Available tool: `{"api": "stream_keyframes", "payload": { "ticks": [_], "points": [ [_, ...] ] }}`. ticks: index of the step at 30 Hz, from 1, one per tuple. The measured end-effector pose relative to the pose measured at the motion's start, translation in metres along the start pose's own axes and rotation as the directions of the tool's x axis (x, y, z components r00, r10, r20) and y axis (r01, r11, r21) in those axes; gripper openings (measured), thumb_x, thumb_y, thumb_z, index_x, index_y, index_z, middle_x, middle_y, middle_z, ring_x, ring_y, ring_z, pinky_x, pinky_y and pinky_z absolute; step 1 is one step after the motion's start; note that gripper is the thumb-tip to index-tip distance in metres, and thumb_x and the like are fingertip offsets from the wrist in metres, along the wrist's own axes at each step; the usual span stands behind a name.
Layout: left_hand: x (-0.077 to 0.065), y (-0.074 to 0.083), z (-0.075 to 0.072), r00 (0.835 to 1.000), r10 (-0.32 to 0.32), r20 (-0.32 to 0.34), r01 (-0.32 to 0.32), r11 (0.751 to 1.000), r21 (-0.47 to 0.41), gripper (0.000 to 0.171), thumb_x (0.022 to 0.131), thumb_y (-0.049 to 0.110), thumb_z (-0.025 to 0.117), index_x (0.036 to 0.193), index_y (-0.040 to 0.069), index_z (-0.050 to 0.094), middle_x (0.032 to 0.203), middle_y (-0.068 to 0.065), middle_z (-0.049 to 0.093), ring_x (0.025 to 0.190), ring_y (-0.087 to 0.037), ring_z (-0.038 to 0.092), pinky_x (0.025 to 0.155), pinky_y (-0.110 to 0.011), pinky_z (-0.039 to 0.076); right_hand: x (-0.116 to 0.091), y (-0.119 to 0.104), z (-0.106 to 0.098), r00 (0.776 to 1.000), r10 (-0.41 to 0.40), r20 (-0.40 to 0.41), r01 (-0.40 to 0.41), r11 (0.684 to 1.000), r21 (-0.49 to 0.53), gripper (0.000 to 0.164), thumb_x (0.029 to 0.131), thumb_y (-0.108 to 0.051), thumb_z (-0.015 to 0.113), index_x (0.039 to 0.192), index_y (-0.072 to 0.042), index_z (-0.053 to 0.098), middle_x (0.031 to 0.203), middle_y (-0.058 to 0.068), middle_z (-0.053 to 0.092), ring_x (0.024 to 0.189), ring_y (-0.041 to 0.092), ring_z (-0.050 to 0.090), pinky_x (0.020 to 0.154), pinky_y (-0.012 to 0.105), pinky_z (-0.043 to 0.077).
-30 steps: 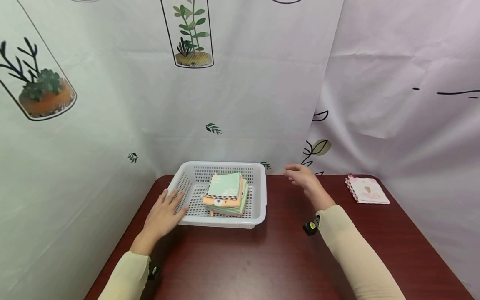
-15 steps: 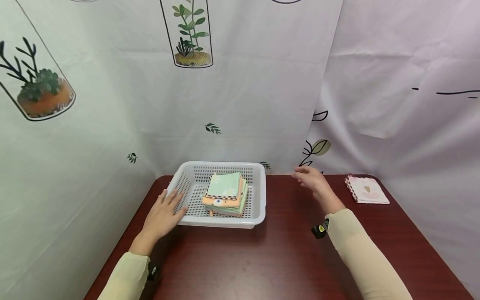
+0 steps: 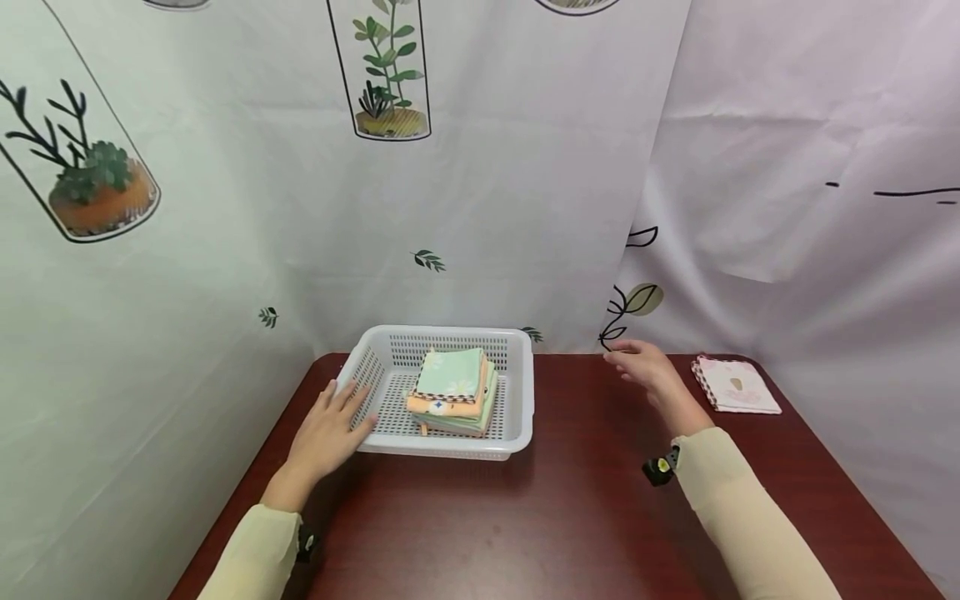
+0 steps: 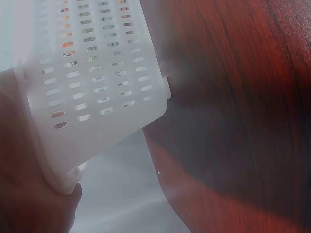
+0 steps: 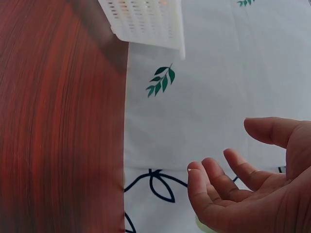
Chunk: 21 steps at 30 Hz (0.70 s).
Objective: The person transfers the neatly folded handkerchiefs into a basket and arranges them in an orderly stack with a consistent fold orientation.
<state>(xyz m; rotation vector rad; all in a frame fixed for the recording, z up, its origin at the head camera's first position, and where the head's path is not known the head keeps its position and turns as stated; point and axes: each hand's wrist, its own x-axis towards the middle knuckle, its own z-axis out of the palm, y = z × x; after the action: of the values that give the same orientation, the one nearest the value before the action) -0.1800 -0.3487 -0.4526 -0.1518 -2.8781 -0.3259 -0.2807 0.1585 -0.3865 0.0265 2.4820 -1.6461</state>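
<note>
My left hand (image 3: 328,433) rests on the left front corner of a white plastic basket (image 3: 521,408), its fingers spread over the rim. In the left wrist view that hand (image 4: 29,165) shows dark along the rim of the slotted basket (image 4: 97,131). Inside the basket lies a stack of folded cloths (image 3: 450,392), pale green on top with orange and green below. My right hand (image 3: 645,367) is in the air between the basket and a folded pink-and-white cloth (image 3: 737,385). In the right wrist view the right hand (image 5: 257,179) holds nothing, fingers loosely bent and thumb apart.
The dark red wooden table (image 3: 480,525) ends at the back against a pale curtain (image 3: 525,208) printed with plants. That curtain also hangs along both sides. The pink-and-white cloth lies at the table's back right corner.
My right hand has moved to the right, away from the basket and closer to the pink-and-white cloth. The left hand, basket and cloths have stayed in place.
</note>
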Motion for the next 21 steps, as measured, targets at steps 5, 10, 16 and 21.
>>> {"api": "stream_keyframes", "payload": {
  "ticks": [5, 10, 16, 21],
  "points": [
    [-0.001, 0.0, 0.0, 1.0, 0.0, 0.001, 0.0, 1.0, 0.002, 0.064, 0.101, 0.044, 0.055, 0.152, 0.006, 0.046, 0.158, -0.023, 0.038, 0.149, -0.051, 0.018, 0.118, -0.068, 0.019, -0.002, 0.004, -0.007, 1.0, -0.007, -0.007, 0.007, 1.0, 0.002, 0.053, 0.101, -0.021, 0.058, 0.145, 0.006, 0.045, 0.141, 0.029, 0.051, 0.126, 0.038, 0.051, 0.109, 0.047, 0.045],
    [-0.001, 0.001, 0.0, 1.0, 0.004, 0.0, -0.004, 1.0, -0.001, 0.065, 0.101, 0.046, 0.053, 0.151, 0.005, 0.046, 0.158, -0.024, 0.038, 0.149, -0.051, 0.019, 0.119, -0.067, 0.018, -0.005, 0.008, -0.013, 1.0, -0.018, -0.015, 0.018, 1.0, -0.02, 0.054, 0.101, -0.02, 0.058, 0.145, 0.008, 0.045, 0.139, 0.029, 0.052, 0.119, 0.034, 0.054, 0.107, 0.047, 0.046],
    [-0.001, 0.002, -0.001, 1.0, 0.005, 0.002, -0.005, 1.0, -0.002, 0.064, 0.101, 0.043, 0.055, 0.151, 0.005, 0.046, 0.158, -0.024, 0.038, 0.149, -0.052, 0.018, 0.119, -0.067, 0.018, -0.007, 0.013, -0.02, 0.999, -0.008, -0.042, 0.007, 0.999, -0.033, 0.054, 0.101, -0.02, 0.06, 0.143, 0.009, 0.045, 0.132, 0.027, 0.057, 0.116, 0.033, 0.055, 0.104, 0.046, 0.048],
    [-0.001, 0.004, -0.002, 1.0, 0.009, -0.007, -0.009, 1.0, -0.002, 0.063, 0.1, 0.042, 0.056, 0.15, 0.005, 0.048, 0.157, -0.025, 0.039, 0.148, -0.052, 0.019, 0.117, -0.068, 0.019, -0.007, 0.019, -0.026, 0.998, 0.014, -0.059, -0.016, 0.999, -0.036, 0.056, 0.1, -0.024, 0.061, 0.144, 0.007, 0.046, 0.134, 0.027, 0.056, 0.121, 0.036, 0.054, 0.105, 0.046, 0.048]
  ]
}}
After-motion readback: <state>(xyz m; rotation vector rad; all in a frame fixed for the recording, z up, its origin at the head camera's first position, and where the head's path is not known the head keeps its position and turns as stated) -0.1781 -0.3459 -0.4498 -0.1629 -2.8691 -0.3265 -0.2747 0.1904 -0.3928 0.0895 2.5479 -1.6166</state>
